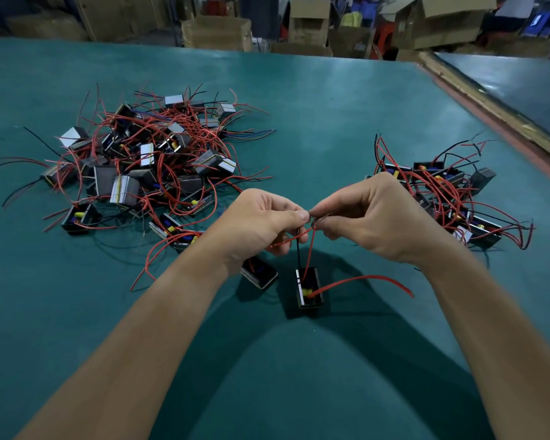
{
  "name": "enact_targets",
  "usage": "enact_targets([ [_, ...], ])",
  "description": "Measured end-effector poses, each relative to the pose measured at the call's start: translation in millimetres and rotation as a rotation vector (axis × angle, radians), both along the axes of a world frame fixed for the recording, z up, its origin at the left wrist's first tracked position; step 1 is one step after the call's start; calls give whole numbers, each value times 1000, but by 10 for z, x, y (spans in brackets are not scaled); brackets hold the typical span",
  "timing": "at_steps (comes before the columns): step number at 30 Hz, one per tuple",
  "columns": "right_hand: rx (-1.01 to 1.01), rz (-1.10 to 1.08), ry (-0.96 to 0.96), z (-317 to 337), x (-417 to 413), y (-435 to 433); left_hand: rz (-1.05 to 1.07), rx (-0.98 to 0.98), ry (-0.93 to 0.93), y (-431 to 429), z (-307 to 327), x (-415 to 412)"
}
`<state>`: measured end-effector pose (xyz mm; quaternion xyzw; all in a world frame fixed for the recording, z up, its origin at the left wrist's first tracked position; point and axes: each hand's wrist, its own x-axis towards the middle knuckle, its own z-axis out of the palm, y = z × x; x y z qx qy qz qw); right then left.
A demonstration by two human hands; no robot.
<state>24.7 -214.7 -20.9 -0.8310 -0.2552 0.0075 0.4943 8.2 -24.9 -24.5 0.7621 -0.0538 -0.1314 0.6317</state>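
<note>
Both hands, left [261, 223] and right [372, 217], pinch the wire ends [311, 219] at frame centre; the small black coil unit [310, 289] sits on the surface [331, 122] just below them.

No text, label, brand, number or sign is legible anywhere in view. The wired component [310, 289] on the table shows no marking sharp enough to read. The faces of the cardboard boxes [216, 33] beyond the table's far edge are too blurred to tell whether they carry print.
</note>
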Motion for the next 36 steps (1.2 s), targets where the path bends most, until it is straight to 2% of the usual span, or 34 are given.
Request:
enact_targets([
  [6, -98, -25, -109, -29, -6, 20, 20, 2, 22, 3, -3, -1],
  [15, -115, -33, -127, -46, 25, -10, 11, -19, 25, 21, -22, 22],
  [19, -115, -20, -127, -43, 14, -7, -22, 5, -36, 18, -60, 20],
  [24, -110, -32, 11, -8, -24, 43, -32, 2, -145, 1, -82, -13],
  [26, -11, -67, 169, 21, -22, 61, -40, 36, -228, -7, -81, -12],
  [30, 186, -96, 614, 71, -1, 53, -63, 123, -452, -54, -104, -40],
  [32, 202, -83, 723, 64, 8, 37, -59, 160, -506, -56, -117, -43],
  [34, 213, -74, 657, 28, 22, 35, -34, 164, -473, -41, -125, -23],
  [36, 207, -95, 449, -4, 27, 64, -6, 147, -389, -33, -118, -5],
])
